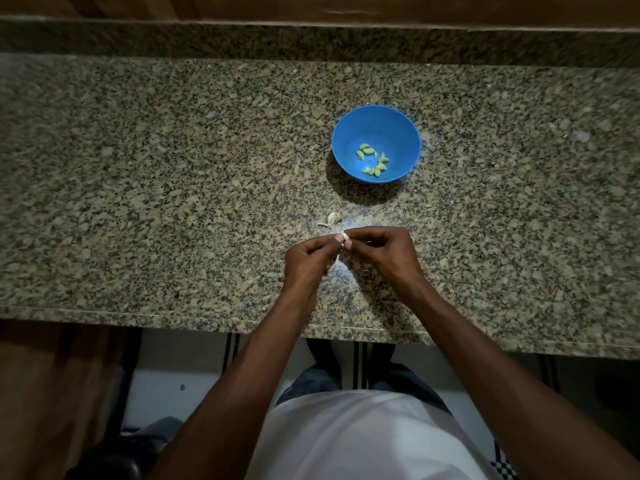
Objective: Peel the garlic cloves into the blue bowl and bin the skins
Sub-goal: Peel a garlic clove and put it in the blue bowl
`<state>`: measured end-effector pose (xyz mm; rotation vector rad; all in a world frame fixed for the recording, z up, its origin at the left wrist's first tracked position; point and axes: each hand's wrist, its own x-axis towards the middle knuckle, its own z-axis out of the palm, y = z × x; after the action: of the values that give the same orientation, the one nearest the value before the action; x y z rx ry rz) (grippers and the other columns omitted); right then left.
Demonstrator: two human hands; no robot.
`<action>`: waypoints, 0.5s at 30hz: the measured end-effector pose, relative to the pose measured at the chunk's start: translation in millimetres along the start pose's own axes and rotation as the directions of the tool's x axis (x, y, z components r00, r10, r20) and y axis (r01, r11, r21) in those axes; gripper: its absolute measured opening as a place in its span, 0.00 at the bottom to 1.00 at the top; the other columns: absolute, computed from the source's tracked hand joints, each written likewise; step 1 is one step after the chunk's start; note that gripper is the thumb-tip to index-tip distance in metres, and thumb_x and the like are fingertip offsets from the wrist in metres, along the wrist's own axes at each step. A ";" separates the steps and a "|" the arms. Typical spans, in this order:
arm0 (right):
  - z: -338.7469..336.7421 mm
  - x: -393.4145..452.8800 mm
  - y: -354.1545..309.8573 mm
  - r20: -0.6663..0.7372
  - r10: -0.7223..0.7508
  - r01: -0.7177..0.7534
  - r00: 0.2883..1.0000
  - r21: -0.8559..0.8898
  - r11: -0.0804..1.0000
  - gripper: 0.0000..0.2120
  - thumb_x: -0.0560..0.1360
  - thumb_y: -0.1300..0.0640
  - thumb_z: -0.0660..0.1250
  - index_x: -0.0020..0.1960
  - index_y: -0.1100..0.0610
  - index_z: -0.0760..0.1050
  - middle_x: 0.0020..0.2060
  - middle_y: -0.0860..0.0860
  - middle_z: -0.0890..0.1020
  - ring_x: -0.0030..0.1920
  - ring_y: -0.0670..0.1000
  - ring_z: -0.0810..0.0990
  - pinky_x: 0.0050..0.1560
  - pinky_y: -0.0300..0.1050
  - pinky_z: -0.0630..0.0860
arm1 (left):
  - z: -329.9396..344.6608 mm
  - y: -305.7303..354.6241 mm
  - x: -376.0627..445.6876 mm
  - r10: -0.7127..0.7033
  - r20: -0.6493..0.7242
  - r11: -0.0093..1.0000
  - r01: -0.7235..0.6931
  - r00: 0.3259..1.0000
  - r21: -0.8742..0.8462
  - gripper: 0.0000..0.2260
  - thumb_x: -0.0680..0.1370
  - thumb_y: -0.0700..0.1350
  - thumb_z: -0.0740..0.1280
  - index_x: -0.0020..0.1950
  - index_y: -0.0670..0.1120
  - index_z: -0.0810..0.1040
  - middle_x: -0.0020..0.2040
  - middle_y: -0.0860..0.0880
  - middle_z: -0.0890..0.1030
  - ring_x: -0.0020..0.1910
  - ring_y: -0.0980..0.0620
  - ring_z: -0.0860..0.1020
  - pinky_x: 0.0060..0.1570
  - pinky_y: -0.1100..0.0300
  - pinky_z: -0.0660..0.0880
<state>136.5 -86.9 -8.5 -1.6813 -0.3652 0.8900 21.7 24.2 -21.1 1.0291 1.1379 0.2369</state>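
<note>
We've got both hands up over the near-middle of the granite counter point(173, 174), fingertips meeting. Left hand point(306, 259) has fingers curled, thumb and forefinger pinching a small pale garlic clove point(346, 241). Right hand point(384, 252) is curled too, thumb and forefinger tips pinched in on the same clove from the right side. Clove is tiny and mostly hidden by the fingertips, so we can't tell how much skin is left on it. It's held clear above the counter, not resting on it.

Just beyond the hands, slightly left, a small scrap of garlic skin point(329, 220) lies on the counter: whitish, curled, with a thin tail. Apart from both hands.

Blue bowl point(349, 133) sits upright on the counter farther out and a little right of the hands, well apart from the skin scrap. In its bottom we see a loose cluster of peeled cloves point(373, 160), pale yellow-green, lying in a rough ring. Exact count is hard to call at this size.

Lighting is dim with one bright patch on the counter under the hands. Near edge of the counter runs across below the forearms; our white shirt point(363, 438) fills the bottom of the view.
</note>
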 end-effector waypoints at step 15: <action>0.5 0.0 1.9 0.002 0.027 -0.027 1.000 0.063 0.998 0.09 0.75 0.64 0.78 0.55 0.61 0.87 0.46 0.56 0.89 0.49 0.60 0.89 0.56 0.60 0.85 | -1.4 9.3 -4.2 0.173 0.139 0.969 -0.193 0.975 0.152 0.06 0.81 0.47 0.72 0.50 0.46 0.86 0.46 0.49 0.88 0.46 0.55 0.86 0.43 0.66 0.79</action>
<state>135.8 -87.1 -10.3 -1.6310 -0.3120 0.9133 21.7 27.3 -11.3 1.2806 0.9616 0.2248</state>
